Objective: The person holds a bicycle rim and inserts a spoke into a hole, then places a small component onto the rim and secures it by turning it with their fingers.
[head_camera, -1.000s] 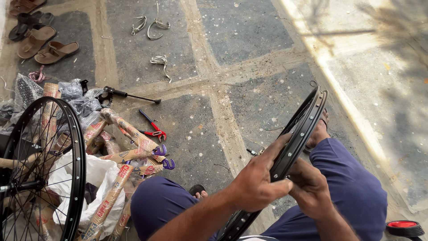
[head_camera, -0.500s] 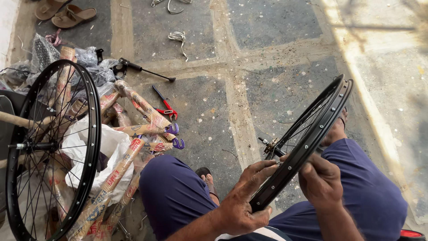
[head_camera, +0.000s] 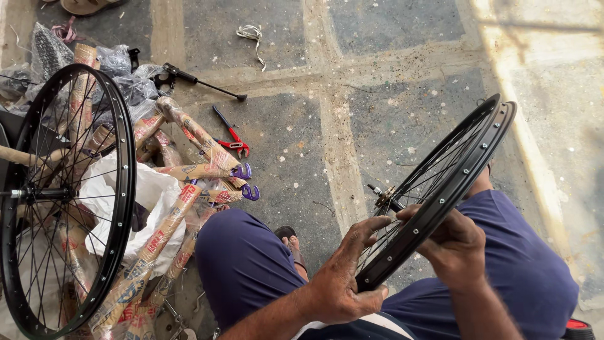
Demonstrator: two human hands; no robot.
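**Two hands clasped on one black bicycle rim**

Nearest: left hand wrapped around the lower end of the black bicycle wheel, fingers curled up over the rim edge toward the spokes, grasping it firmly. Just beside, right hand clenched over the same rim a little higher along its curve, knuckles on the outer side, thumb tucked toward the spoke side. Wheel held edge-on and tilted, resting across the lap between both knees in blue trousers, its lower end inside the two grips and its upper end well beyond them, up and to the right. Hub axle poking out on the spoke side, just above the left hand's fingertips.

Left of the knees: second black spoked wheel standing upright, white plastic bag behind its spokes, paper-wrapped bicycle frame tubes spread on the floor with purple hooked ends.

Farther: red-handled pliers on the stone floor, then a black long-handled tool, and a loose white cord near the top edge.
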